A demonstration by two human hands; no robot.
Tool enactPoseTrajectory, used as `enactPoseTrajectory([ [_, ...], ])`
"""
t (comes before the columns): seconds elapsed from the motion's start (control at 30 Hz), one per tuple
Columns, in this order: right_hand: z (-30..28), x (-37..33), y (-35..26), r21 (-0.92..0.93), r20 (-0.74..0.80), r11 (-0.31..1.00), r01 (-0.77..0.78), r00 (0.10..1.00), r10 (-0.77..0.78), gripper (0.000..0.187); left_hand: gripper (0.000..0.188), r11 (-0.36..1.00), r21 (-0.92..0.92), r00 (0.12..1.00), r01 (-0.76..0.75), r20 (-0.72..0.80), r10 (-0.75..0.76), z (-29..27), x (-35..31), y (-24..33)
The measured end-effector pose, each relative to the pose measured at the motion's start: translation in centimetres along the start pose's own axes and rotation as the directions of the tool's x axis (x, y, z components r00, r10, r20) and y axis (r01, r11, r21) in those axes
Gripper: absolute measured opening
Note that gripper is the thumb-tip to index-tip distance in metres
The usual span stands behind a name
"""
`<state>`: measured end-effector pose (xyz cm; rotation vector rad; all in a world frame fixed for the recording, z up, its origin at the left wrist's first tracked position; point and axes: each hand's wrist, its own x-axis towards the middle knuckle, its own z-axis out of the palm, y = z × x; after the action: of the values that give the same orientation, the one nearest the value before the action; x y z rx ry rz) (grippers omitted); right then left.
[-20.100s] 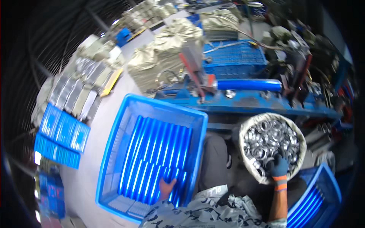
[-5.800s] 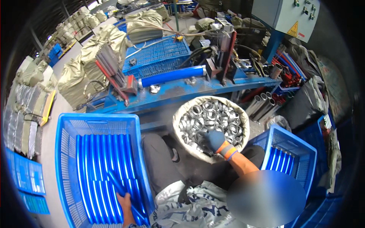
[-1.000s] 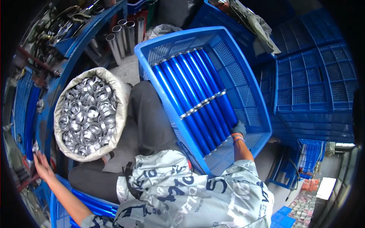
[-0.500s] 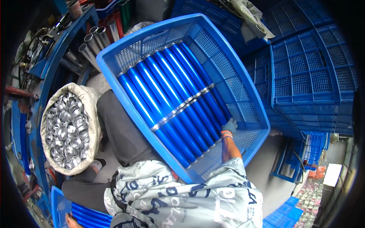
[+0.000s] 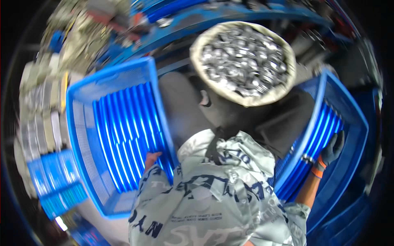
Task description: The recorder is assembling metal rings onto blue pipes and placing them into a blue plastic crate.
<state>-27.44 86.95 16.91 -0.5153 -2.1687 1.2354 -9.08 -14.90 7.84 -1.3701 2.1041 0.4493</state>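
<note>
A wide blue basket (image 5: 74,123) on my left holds a row of glossy blue tubes (image 5: 123,123). My bare left hand (image 5: 152,159) is over the near right part of this row, close to the basket's right wall; blur hides how its fingers lie. On my right, a second blue basket (image 5: 356,123) contains similar blue tubes (image 5: 319,131) with silvery ends. My right hand (image 5: 333,149), in a dark grey glove with an orange cuff, rests along the right side of those tubes with fingers stretched out. Nothing is visibly gripped in it.
Between the baskets, past my knees, stands a pale sack (image 5: 197,55) full of silvery metal rings (image 5: 246,57). A blue bench edge (image 5: 172,35) runs behind it. Stacked blue crates (image 5: 55,172) are at the far left. The outer parts of the picture are blurred.
My view has swung left, bringing the left basket fully into sight and shifting the right one to the edge. My right hand is still in the right basket, beside the tubes.
</note>
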Motion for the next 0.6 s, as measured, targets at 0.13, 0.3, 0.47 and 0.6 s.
enactPoseTrajectory([
  [0.13,18.6,4.1,-22.9,0.113,0.441,0.960,0.255,0.853,-0.279,0.039,0.104,0.994,-0.082,0.957,0.079,-0.272,-0.099,7.8,-6.0,-4.4],
  [0.3,37.4,-0.8,-29.6,0.116,0.803,0.753,0.648,0.385,-0.456,0.079,0.098,0.995,-0.072,0.955,0.075,-0.281,-0.093,7.0,-6.4,-4.9],
  [0.47,41.7,0.0,-26.4,0.021,0.840,0.604,0.797,0.313,-0.443,0.074,0.100,0.929,-0.360,0.951,-0.086,-0.308,-0.031,2.7,-6.5,-5.2],
  [0.6,41.3,1.8,-27.6,-0.096,0.903,0.539,0.837,0.301,-0.306,0.037,0.106,0.752,-0.540,0.879,-0.379,-0.464,0.109,-5.1,-6.4,2.7],
])
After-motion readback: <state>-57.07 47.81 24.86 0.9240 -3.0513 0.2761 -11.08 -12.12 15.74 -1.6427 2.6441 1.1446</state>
